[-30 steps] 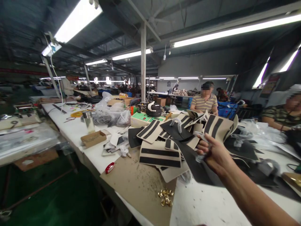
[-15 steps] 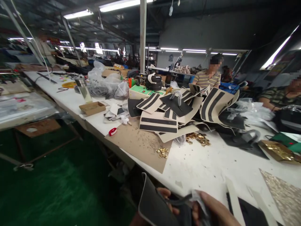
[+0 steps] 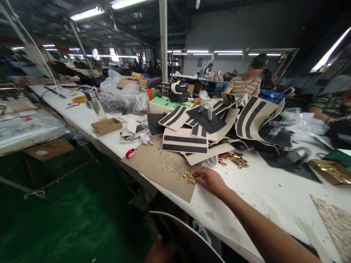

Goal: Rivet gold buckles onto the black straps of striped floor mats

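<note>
At the bottom edge, my left hand point(image 3: 163, 248) grips a curved bag panel point(image 3: 189, 233), dark with a pale edge; a clear-wrapped handle point(image 3: 202, 231) shows beside it. My right arm stretches over the white table. The fingers of my right hand point(image 3: 211, 180) are bent together at the right side of a small heap of gold-coloured metal fittings point(image 3: 189, 178). Whatever lies between the fingertips is too small to make out. That heap rests on a brown board point(image 3: 164, 171) sprinkled with dark bits.
Beige panels with black strips point(image 3: 185, 140) are piled behind my right hand, with more gold fittings point(image 3: 234, 159) nearby. A red object point(image 3: 130, 153) and an open cardboard box point(image 3: 106, 126) lie left. Two co-workers sit across and right, one in a striped shirt point(image 3: 244, 87).
My right hand has left the wrapped handle and reached forward to the small gold heap. The panel in my left hand has turned and dropped lower, below the table edge.
</note>
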`<action>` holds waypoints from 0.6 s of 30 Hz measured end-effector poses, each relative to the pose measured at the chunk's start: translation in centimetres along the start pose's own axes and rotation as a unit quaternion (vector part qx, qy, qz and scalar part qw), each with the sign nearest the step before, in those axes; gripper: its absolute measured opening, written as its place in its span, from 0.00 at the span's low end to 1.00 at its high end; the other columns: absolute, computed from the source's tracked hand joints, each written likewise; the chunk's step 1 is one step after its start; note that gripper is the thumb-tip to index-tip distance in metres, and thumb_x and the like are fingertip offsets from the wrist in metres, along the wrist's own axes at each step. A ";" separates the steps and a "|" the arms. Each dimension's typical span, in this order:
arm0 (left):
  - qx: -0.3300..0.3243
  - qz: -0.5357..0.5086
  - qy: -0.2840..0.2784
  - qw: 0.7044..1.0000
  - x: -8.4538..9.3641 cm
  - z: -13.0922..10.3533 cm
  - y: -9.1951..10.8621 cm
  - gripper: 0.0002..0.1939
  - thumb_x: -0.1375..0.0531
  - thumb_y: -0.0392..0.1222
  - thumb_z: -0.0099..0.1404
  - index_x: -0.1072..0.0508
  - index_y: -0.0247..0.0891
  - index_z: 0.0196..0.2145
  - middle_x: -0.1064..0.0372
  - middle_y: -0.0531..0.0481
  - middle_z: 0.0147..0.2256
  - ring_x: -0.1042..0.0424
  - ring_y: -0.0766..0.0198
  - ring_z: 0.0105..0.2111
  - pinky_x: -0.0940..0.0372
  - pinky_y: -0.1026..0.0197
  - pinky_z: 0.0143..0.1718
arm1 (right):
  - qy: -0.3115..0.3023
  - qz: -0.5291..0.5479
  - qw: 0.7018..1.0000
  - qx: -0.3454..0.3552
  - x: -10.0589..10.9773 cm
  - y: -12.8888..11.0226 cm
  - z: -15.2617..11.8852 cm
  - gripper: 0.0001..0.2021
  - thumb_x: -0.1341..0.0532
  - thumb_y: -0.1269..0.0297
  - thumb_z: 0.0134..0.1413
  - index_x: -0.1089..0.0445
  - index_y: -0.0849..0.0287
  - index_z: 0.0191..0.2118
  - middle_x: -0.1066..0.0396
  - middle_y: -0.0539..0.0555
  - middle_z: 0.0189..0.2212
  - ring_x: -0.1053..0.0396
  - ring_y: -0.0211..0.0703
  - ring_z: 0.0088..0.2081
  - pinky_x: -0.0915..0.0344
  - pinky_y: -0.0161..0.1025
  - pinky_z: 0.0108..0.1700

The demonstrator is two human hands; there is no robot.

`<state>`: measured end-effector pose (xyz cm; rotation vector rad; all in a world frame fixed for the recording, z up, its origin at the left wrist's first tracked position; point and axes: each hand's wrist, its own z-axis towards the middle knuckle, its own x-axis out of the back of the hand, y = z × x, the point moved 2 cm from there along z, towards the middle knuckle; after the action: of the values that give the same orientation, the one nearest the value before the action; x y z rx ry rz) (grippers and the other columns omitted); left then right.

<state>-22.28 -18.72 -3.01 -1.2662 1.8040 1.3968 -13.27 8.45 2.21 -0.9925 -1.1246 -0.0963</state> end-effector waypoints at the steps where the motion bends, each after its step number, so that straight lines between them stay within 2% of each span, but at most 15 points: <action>1: -0.004 -0.002 -0.005 1.000 0.0 0.1 0.0 0.17 0.25 0.42 0.54 0.17 0.37 0.42 0.18 0.37 0.41 0.25 0.33 0.54 0.36 0.35 0.61 | -0.004 -0.001 1.000 0.002 -0.1 0.1 0.2 0.10 0.34 0.63 0.56 0.18 0.43 0.42 0.24 0.50 0.38 0.29 0.44 0.35 0.36 0.40 0.40; 4: -0.012 -0.003 -0.018 1.000 -0.5 0.4 0.1 0.20 0.25 0.42 0.54 0.17 0.39 0.45 0.18 0.38 0.43 0.25 0.34 0.55 0.36 0.34 0.61 | -0.002 0.007 1.000 0.002 0.0 0.1 0.7 0.08 0.35 0.65 0.56 0.18 0.46 0.38 0.24 0.50 0.38 0.29 0.45 0.36 0.37 0.40 0.41; 6: -0.003 0.011 -0.007 1.000 -1.0 0.4 0.3 0.20 0.25 0.40 0.55 0.17 0.38 0.46 0.18 0.38 0.44 0.24 0.35 0.54 0.36 0.36 0.61 | 0.009 0.022 1.000 -0.005 0.7 0.1 0.8 0.07 0.35 0.66 0.55 0.19 0.49 0.35 0.24 0.51 0.37 0.29 0.46 0.37 0.37 0.40 0.42; 8: 0.006 0.031 0.018 0.999 -1.8 0.5 0.7 0.20 0.26 0.39 0.56 0.18 0.38 0.47 0.18 0.39 0.44 0.23 0.36 0.52 0.34 0.39 0.60 | 0.028 0.045 0.998 -0.024 1.9 0.4 0.3 0.06 0.35 0.67 0.55 0.20 0.50 0.33 0.23 0.52 0.36 0.29 0.47 0.38 0.36 0.40 0.44; 10: 0.008 0.049 0.044 0.998 -2.8 1.0 1.3 0.22 0.26 0.38 0.56 0.19 0.40 0.50 0.17 0.41 0.43 0.22 0.39 0.51 0.30 0.42 0.58 | 0.056 0.078 0.994 -0.057 3.9 1.3 -1.5 0.05 0.36 0.64 0.57 0.20 0.52 0.34 0.22 0.52 0.35 0.28 0.47 0.38 0.35 0.40 0.43; 13: 0.022 0.075 0.038 0.996 -4.6 2.9 2.0 0.21 0.26 0.37 0.56 0.19 0.40 0.48 0.16 0.44 0.41 0.19 0.44 0.46 0.24 0.49 0.50 | 0.117 0.130 0.976 -0.133 7.8 3.7 -6.9 0.12 0.40 0.56 0.62 0.21 0.54 0.41 0.21 0.53 0.35 0.26 0.45 0.34 0.32 0.39 0.37; 16: 0.049 0.093 -0.017 0.994 -7.2 6.0 1.8 0.14 0.27 0.36 0.58 0.18 0.35 0.42 0.16 0.44 0.38 0.17 0.50 0.37 0.21 0.57 0.40 | 0.199 0.151 0.944 -0.216 11.4 6.2 -14.8 0.18 0.41 0.50 0.61 0.21 0.58 0.43 0.22 0.53 0.32 0.28 0.44 0.29 0.32 0.39 0.32; 18: 0.066 0.099 -0.044 0.992 -9.2 8.1 1.1 0.10 0.28 0.37 0.60 0.18 0.33 0.39 0.16 0.44 0.35 0.17 0.53 0.32 0.22 0.60 0.35 | 0.246 0.149 0.919 -0.270 12.8 7.6 -19.9 0.18 0.38 0.49 0.58 0.20 0.58 0.43 0.24 0.52 0.27 0.29 0.44 0.27 0.33 0.40 0.32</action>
<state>-20.45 -7.91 2.52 -0.9652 1.9679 1.3876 10.88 4.02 6.20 -1.5186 -0.4737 -0.4048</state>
